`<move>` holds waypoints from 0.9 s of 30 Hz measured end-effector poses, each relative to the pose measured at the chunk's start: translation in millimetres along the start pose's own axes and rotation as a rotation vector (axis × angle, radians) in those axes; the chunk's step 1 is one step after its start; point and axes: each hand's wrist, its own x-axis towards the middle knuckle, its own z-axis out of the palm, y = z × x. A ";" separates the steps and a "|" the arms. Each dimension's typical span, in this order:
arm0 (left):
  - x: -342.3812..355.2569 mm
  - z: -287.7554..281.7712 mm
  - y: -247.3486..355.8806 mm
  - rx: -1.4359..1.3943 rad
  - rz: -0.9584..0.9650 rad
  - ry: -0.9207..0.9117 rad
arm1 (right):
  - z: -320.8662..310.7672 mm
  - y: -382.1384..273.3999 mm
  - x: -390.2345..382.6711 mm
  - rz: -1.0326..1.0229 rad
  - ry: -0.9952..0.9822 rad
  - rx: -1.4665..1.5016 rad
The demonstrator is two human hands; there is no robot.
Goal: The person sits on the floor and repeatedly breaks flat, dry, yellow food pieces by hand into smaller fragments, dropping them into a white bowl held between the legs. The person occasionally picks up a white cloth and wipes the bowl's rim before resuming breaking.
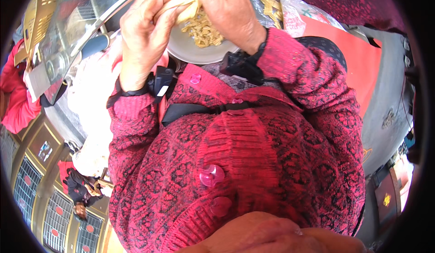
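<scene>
Both my hands meet over a pale grey bowl (pixel 183 53) at the top of the view. My left hand (pixel 146 28) pinches one end of a pale yellow, soft-looking folded strip of food (pixel 185 4) between thumb and fingers. On the strip's other end, my right hand (pixel 224 13) is closed, its thumb pressed to it; its fingertips are partly hidden. Below the strip, small yellow-brown torn or cut pieces (pixel 204 31) lie heaped in the bowl. A black band with a small box sits on each of my wrists.
Right of the bowl, yellowish strips (pixel 272 9) lie beside a clear plastic bag (pixel 297 23) and a red surface (pixel 333 56). A glass-like panel (pixel 84 17) and a yellow slotted basket (pixel 41 15) stand at the left. A red-sleeved person (pixel 20 99) is at the far left; another person (pixel 86 185) appears below.
</scene>
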 end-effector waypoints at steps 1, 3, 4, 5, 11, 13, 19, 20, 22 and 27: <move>-0.4 -0.5 1.8 0.113 0.135 0.074 | -0.7 1.0 3.3 0.061 -0.091 0.047; -1.1 -2.9 2.1 0.381 0.269 0.162 | -4.5 2.0 8.2 0.148 -0.278 0.132; -2.9 -3.4 1.9 0.345 0.257 0.152 | -6.5 2.4 9.6 0.137 -0.349 0.122; -5.1 -5.5 1.2 0.304 0.249 0.141 | -9.3 3.0 10.8 0.126 -0.419 0.113; -18.4 -11.8 -7.4 -0.497 -0.305 0.107 | -8.2 3.8 -1.1 -0.038 -0.377 0.122; -22.1 -14.1 -9.4 -0.854 -0.429 0.089 | -5.0 4.1 -6.0 -0.136 -0.342 0.068; -28.3 -13.4 -5.1 -1.124 -0.400 0.053 | -7.9 17.6 -10.3 -0.250 -0.272 0.155; -27.5 -12.5 -2.4 -0.938 -0.367 0.041 | -8.0 20.3 -11.0 -0.173 -0.311 0.054; -23.2 -10.6 3.5 -0.380 -0.216 -0.045 | -5.4 24.1 -11.4 -0.178 -0.301 -0.020; -10.3 2.8 15.1 -0.404 -0.241 -0.078 | -1.7 16.8 -18.2 -0.034 -0.252 0.022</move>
